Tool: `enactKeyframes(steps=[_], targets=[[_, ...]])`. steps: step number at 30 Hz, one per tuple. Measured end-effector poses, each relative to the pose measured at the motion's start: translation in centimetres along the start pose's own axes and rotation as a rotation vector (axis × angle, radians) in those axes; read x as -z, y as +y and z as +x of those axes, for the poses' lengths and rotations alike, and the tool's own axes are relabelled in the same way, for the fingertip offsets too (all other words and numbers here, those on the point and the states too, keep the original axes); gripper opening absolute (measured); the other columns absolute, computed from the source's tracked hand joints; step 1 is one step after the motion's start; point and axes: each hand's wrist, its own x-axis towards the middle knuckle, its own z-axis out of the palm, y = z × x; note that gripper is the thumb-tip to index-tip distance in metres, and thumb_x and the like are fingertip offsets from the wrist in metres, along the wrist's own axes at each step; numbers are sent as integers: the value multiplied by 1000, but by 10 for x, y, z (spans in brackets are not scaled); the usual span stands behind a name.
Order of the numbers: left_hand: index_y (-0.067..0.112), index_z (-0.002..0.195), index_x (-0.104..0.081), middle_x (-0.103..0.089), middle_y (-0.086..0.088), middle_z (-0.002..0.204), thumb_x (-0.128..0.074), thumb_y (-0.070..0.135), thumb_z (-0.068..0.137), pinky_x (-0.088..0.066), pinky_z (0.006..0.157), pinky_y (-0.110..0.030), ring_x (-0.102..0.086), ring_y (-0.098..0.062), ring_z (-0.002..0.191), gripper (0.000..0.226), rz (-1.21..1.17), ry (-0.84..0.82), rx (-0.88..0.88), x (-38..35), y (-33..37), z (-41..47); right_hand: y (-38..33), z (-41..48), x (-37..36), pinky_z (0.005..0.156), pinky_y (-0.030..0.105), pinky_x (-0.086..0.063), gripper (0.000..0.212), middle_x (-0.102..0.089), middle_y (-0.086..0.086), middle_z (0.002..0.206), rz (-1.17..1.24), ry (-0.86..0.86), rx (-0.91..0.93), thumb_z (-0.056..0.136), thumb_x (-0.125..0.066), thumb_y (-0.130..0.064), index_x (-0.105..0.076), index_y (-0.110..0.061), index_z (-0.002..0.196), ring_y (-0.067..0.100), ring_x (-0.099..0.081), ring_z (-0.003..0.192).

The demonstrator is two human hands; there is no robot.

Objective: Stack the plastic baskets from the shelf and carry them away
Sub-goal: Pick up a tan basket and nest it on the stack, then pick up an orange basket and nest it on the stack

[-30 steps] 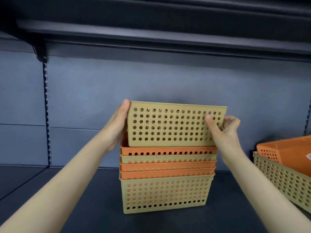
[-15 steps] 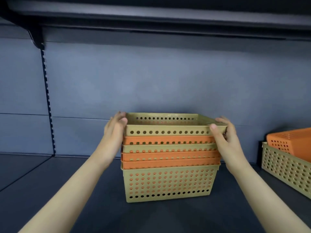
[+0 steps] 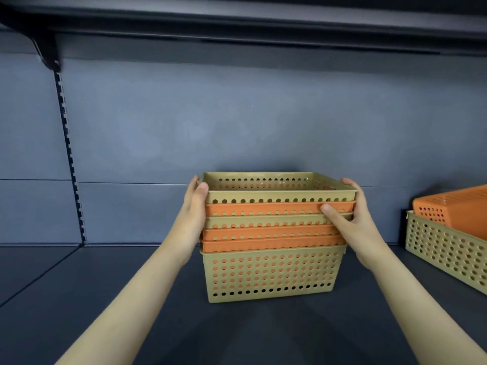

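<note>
A stack of nested perforated plastic baskets (image 3: 271, 272), olive and orange in turn, stands on the dark shelf (image 3: 105, 299) in the middle of the view. The top olive basket (image 3: 276, 197) sits fully down in the stack. My left hand (image 3: 196, 206) presses flat against the stack's left side, thumb on the top basket's front corner. My right hand (image 3: 353, 219) grips the right side, thumb across the rims of the upper baskets, fingers hidden behind the stack.
At the right edge an olive basket (image 3: 445, 248) lies tilted with an orange basket (image 3: 456, 206) resting in it. A grey back panel rises behind the stack, a slotted upright (image 3: 69, 159) runs down at the left, and another shelf (image 3: 237, 19) hangs overhead.
The top olive basket, held above the stack a second ago, has come down and nested into it. My hands have slid lower along the stack's sides.
</note>
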Motion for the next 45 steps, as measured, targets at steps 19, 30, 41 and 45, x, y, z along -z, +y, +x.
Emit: enactKeyframes(steps=[19,30,41,45], targets=[[17,151,-41,-25,-1,166,-14,68,88,-12,122,-38,-6,-22,156,85,924,-65,-803,-247,76,-42,-54,-17,216,116,34,-27,79,-43,0,155,-626,422,166,82,-51,-65,-39,-25,149,21,-34,146],[19,159,-20,-7,0,170,-35,70,92,-11,123,-42,4,-18,155,86,743,-376,-469,-447,25,-24,-13,0,410,117,57,-24,96,-25,2,164,-910,376,-76,66,-43,-93,-20,-52,150,27,-20,151],[28,159,-17,-22,4,166,-43,88,72,-29,119,-47,-25,-17,151,109,643,-630,-282,-496,-26,-9,2,10,442,108,59,-39,98,-21,-14,161,-579,94,-219,55,-68,-87,-10,-79,133,24,-34,144],[33,157,-20,-28,9,163,-46,86,74,-33,118,-42,-33,-13,147,102,559,-659,-265,-500,-33,-8,0,11,439,93,40,-53,99,-40,-9,150,-394,277,-104,64,-75,-69,-28,-52,149,12,-54,122]])
